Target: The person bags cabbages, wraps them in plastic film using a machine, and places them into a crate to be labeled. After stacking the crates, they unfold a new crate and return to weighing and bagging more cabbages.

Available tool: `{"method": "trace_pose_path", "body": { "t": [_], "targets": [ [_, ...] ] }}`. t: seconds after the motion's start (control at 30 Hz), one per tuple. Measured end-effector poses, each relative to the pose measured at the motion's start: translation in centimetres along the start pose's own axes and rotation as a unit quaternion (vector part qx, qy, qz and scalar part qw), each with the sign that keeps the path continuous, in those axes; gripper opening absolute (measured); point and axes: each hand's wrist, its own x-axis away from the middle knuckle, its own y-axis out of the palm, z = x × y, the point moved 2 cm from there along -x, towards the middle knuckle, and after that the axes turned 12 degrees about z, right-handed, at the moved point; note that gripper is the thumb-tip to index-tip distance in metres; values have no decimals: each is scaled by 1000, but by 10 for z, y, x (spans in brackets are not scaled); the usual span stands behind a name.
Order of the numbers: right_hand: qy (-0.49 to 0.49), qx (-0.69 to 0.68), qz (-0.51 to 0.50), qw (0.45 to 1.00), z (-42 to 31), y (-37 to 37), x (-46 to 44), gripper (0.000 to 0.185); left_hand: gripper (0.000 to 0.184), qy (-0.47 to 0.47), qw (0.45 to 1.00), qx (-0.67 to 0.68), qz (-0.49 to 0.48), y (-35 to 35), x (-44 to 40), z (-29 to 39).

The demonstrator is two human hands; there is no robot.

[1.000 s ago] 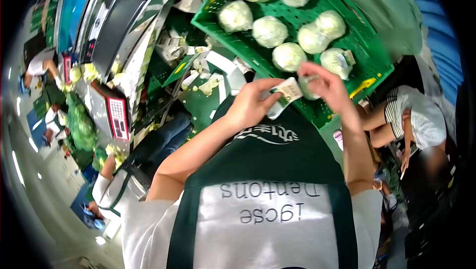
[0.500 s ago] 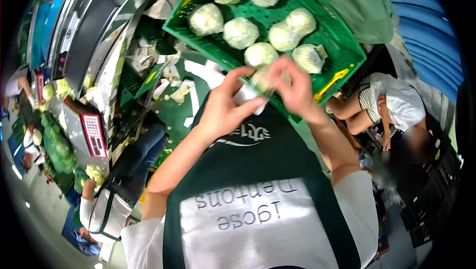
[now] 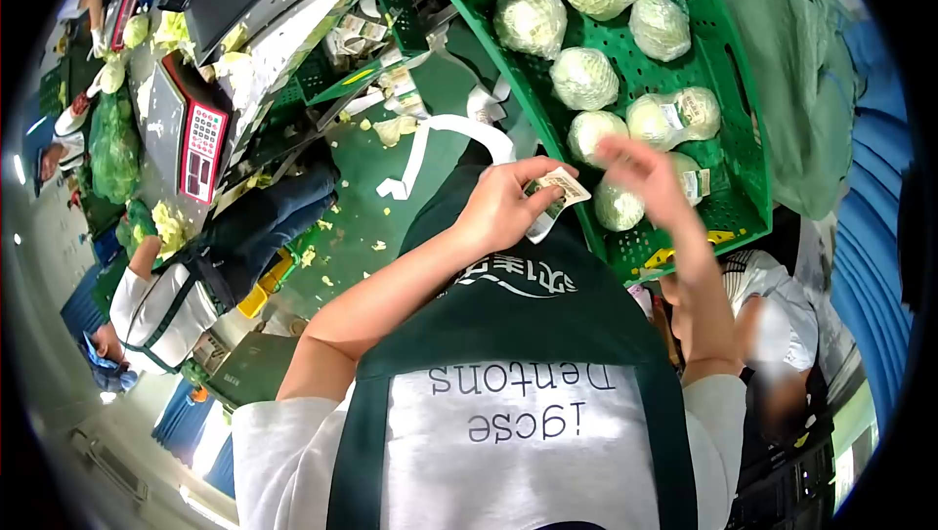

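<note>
My left hand [image 3: 503,208] is closed on a strip of printed labels [image 3: 563,193], whose end sticks out past the thumb and fingers above my dark green apron [image 3: 489,320]. Over the near side of a green plastic crate [image 3: 515,81], my right hand [image 3: 657,178] is smeared by motion. It is nearest to a film-wrapped cabbage [image 3: 618,206] and partly covers the wrapped heads there. Whether anything is between its fingers I cannot make out. Several more wrapped pale cabbages [image 3: 584,79] lie in the crate, some bearing a label.
White backing paper [image 3: 445,125] trails left of the crate. Leaf scraps litter the green floor [image 3: 362,227]. At left stand a red-framed scale [image 3: 202,154] and a worker in a white shirt [image 3: 161,310]. Another person [image 3: 782,305] is at right, beside green cloth [image 3: 782,71].
My hands, close together before, are now apart. The right hand has moved right over the crate; the left still holds the label strip. The view has shifted, placing the crate farther right.
</note>
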Motion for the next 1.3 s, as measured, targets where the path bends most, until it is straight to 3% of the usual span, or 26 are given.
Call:
{"method": "trace_pose_path", "body": {
  "t": [0.03, 0.1, 0.17, 0.23, 0.27, 0.3, 0.37, 0.43, 0.47, 0.5, 0.57, 0.63, 0.67, 0.7, 0.73, 0.77, 0.87, 0.9, 0.93, 1.0, 1.03, 1.1, 1.13, 1.17, 1.23, 1.3],
  "targets": [
    [-91, 86, -21, 992, -25, 25, 17, 18, 14, -34, 998, 49, 2, 1, -3, -9],
    [-164, 130, 43, 977, -36, 35, 32, 11, 13, 60, 997, -50, 20, -3, -11, -5],
    [-191, 97, 96, 972, -42, 39, 34, 9, 31, -24, 992, -125, -23, -11, -23, 0],
    [-267, 164, 36, 949, -51, 43, 29, 5, 42, 245, 967, -35, 54, -8, -39, 20],
    [-328, 187, 102, 920, -50, 36, 15, 4, 51, 107, 994, -8, -1, -7, -41, 27],
    [-387, 209, 164, 883, -48, 24, -6, 5, 42, 142, 983, 80, 88, 8, -42, 44],
    [-326, 66, 330, 883, -42, -27, -70, 7, 31, 9, 999, -20, 30, 11, -46, 44],
    [-302, 138, 460, 823, -22, -92, -155, 22, 15, -54, 998, -36, 9, 13, -48, 24],
    [-208, 301, 432, 824, -8, -119, -186, 38, 14, 69, 996, -35, 34, 13, -50, 14],
    [-133, 507, 412, 745, -8, -126, -194, 60, 13, 191, 979, -34, 57, 12, -51, 14],
    [-45, 529, 442, 723, 2, -131, -193, 82, 14, 33, 999, 8, -14, 4, -50, 7],
    [-168, 491, 414, 748, -1, -101, -173, 85, 16, -40, 992, 116, 15, 2, -55, 4],
    [-167, 439, 337, 816, 5, -79, -160, 66, 12, -13, 995, 98, 34, 0, -59, 8],
    [-72, 165, 129, 975, -10, -46, -132, 45, 10, 12, 995, 79, 52, -2, -64, 13],
    [10, 61, -1, 998, -23, -18, -101, 33, 9, 38, 995, 58, 69, -6, -68, 16],
    [-34, 42, -105, 993, -40, 2, -77, 26, 10, 16, 997, 47, 64, -10, -71, 16],
    [-95, 110, 5, 989, -70, 28, -50, 13, 29, -58, 994, 42, 85, -23, -79, 14],
    [-140, 98, 41, 984, -75, 32, -51, 11, 23, 20, 994, -52, 91, -29, -87, 8],
    [-199, 140, 32, 969, -79, 34, -55, 11, 32, 171, 973, -29, 150, -30, -104, 20],
    [-315, 166, 47, 933, -83, 37, -79, 6, 44, 186, 972, 2, 147, -33, -110, 43],
    [-281, 131, 138, 941, -88, 31, -103, 3, 45, 52, 995, 20, 88, -36, -106, 57],
    [-322, 219, 319, 864, -88, -1, -177, 12, 28, 39, 992, 9, 123, -40, -106, 51],
    [-356, 148, 360, 850, -72, -23, -229, 16, 23, 31, 993, 24, 115, -42, -103, 38],
    [-379, 293, 404, 779, -68, -42, -267, 26, 19, 23, 994, 40, 103, -42, -99, 21],
    [-171, 584, 379, 698, -50, -62, -300, 67, 13, 117, 988, 15, 99, -47, -87, 11],
    [-141, 576, 442, 673, -51, -67, -293, 85, 14, -61, 998, 10, 2, -58, -76, 5]
  ]
}}
